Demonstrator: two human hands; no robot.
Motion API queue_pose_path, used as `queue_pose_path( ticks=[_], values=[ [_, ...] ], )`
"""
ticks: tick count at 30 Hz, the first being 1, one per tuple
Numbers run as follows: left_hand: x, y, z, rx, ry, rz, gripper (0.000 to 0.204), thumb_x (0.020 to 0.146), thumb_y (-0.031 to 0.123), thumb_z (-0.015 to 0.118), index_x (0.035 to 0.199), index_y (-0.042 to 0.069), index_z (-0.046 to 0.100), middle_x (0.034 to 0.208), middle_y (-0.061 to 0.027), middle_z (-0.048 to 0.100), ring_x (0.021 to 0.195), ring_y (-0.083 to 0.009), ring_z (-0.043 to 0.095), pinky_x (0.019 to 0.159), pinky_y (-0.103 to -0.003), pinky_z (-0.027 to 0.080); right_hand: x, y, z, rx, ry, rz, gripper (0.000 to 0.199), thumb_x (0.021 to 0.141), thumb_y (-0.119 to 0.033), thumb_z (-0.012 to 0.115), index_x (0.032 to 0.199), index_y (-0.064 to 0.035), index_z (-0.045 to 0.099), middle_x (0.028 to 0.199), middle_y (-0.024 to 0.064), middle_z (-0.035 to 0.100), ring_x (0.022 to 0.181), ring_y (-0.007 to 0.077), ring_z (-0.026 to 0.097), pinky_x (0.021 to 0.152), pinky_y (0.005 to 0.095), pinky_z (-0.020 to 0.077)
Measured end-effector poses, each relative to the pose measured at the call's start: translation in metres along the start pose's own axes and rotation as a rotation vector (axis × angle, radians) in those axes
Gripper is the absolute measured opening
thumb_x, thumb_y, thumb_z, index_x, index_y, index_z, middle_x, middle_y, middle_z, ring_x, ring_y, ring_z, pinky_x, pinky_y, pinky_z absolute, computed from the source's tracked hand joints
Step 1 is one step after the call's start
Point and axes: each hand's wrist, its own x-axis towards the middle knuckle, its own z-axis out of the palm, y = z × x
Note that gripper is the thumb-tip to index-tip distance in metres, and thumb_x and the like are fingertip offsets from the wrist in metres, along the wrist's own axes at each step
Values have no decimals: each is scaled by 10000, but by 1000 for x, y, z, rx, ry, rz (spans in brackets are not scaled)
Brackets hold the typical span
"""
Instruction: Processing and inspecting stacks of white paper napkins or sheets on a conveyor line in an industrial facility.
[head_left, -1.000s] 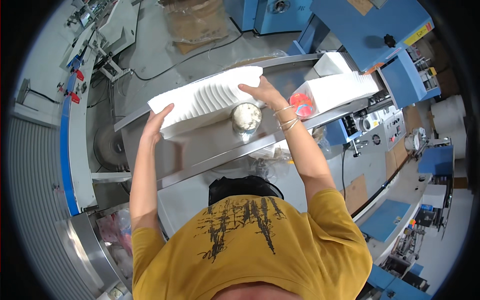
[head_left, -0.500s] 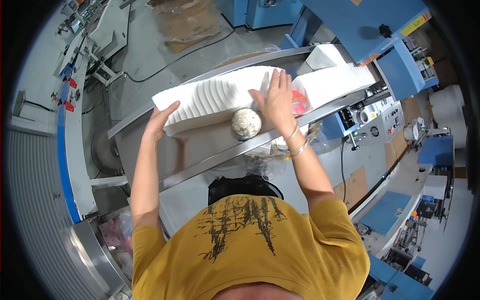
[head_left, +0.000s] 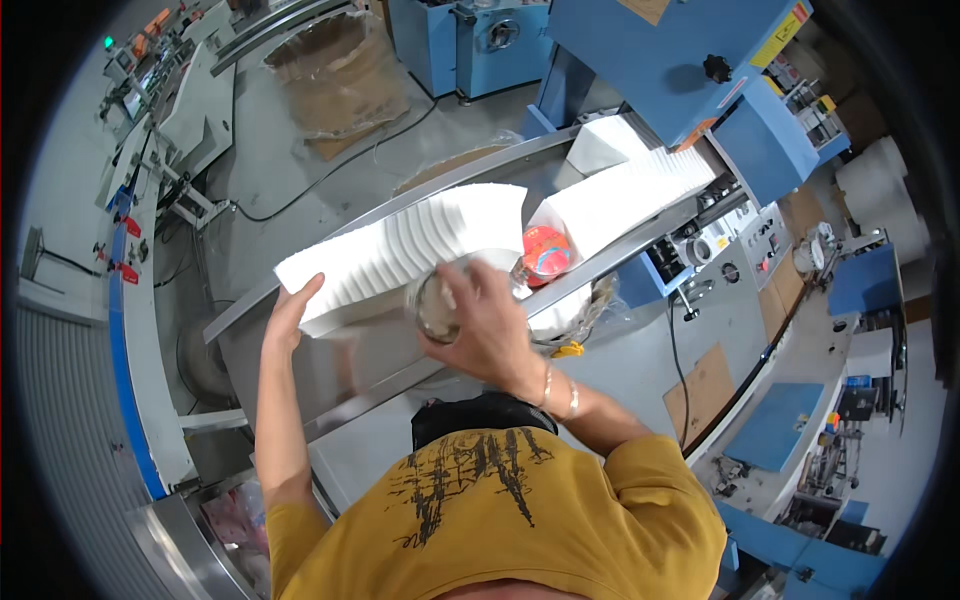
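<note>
A long stack of white folded paper sheets (head_left: pixel 410 250) lies fanned on a sloping metal chute (head_left: pixel 330 385). My left hand (head_left: pixel 292 312) rests flat against the stack's left end, fingers straight. My right hand (head_left: pixel 485 325) is curled over a clear round jar-like object (head_left: pixel 432 305) just below the stack's right part, gripping it from the right. A container with a red lid (head_left: pixel 545 250) stands right beside it, at the stack's right end.
A second white paper stack (head_left: pixel 625 195) comes out of the blue machine (head_left: pixel 690 60) at the upper right. A control panel (head_left: pixel 740 250) sits right of the chute. A cardboard drum lined with plastic (head_left: pixel 335 70) stands on the floor beyond, and a conveyor line (head_left: pixel 130 300) runs along the left.
My right hand left the top right of the paper stack, came down toward me, and closed on the clear round object, which has shifted left and nearer. The left hand stays at the stack's left end.
</note>
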Motion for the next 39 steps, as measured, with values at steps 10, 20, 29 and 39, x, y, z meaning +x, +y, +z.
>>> queue_pose_path(
  ticks=[10, 20, 29, 39],
  values=[
    [-5, 0, -1, -62, -7, -39, 919, 791, 344, 749, 1473, 31, 217, 1471, -132, 348, 1380, -267, 294, 1117, -364, 215, 174, 236, -43, -402, 19, 457, 851, 584, -324, 804, 1299, -91, 404, 1190, 279, 459, 1040, 469, 501, 829, 486, 499],
    [-9, 6, -2, -48, 23, -75, 925, 794, 333, 754, 1468, 13, 207, 1451, -142, 366, 1357, -263, 329, 1101, -351, 251, 94, 139, -31, -414, 22, 268, 410, 897, -405, 560, 805, -11, 619, 643, 210, 642, 614, 418, 643, 568, 474, 523],
    [-15, 13, -2, -5, -5, -54, 893, 787, 374, 751, 1444, 5, 272, 1428, -143, 401, 1328, -259, 364, 1088, -343, 266, 92, 131, 27, -225, -49, 225, 475, 848, -432, 617, 730, 27, 657, 682, 282, 619, 695, 443, 636, 643, 482, 522],
    [-63, -20, -60, 27, 88, -21, 863, 797, 371, 720, 1442, 2, 282, 1436, -156, 390, 1355, -258, 316, 1117, -349, 197, 76, 48, 66, -33, -237, 231, 441, 840, -429, 619, 986, -16, 670, 822, 236, 662, 839, 374, 659, 746, 430, 510]
  ],
)
